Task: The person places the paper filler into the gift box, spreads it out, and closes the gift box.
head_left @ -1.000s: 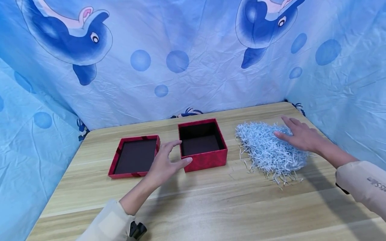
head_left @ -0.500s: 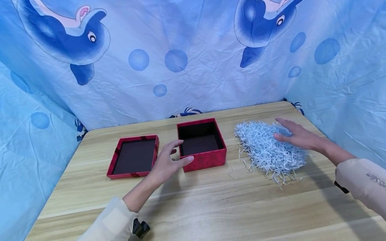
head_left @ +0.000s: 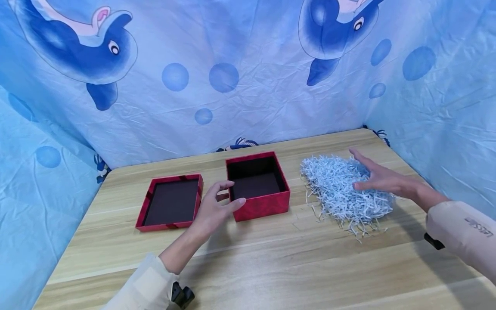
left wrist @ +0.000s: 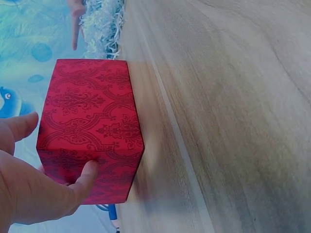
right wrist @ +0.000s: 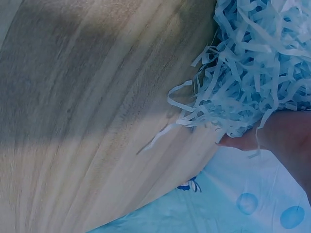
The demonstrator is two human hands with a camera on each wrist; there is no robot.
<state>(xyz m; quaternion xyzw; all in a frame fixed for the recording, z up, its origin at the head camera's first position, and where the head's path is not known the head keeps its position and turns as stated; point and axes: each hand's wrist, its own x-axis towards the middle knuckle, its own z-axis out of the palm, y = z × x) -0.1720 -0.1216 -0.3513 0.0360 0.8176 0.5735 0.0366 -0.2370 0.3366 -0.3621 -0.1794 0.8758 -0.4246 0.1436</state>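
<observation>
At the left side of an open red patterned box [head_left: 267,207], my left hand [head_left: 213,211] stays with thumb and index finger spread. In the left wrist view its thumb lies close over the box's near wall; I cannot tell whether it touches. The box interior is dark, with nothing seen in it. A heap of pale blue shredded paper [head_left: 337,185] lies on the right of the table. Over the heap's right side is my right hand [head_left: 381,176], thumb and index finger spread apart. Its other fingers are hidden, and contact with the strands is unclear.
A shallow red lid [head_left: 168,202] with a dark inside lies left of the box, near my left forearm. Loose strands [head_left: 317,213] trail from the heap across the wooden table [head_left: 294,267]. A blue curtain [head_left: 248,99] with dolphins stands behind and at the sides.
My right hand has tilted and come slightly lower at the heap, its thumb and index finger spreading wider. The left hand keeps its place by the box. The head view has shifted a little.
</observation>
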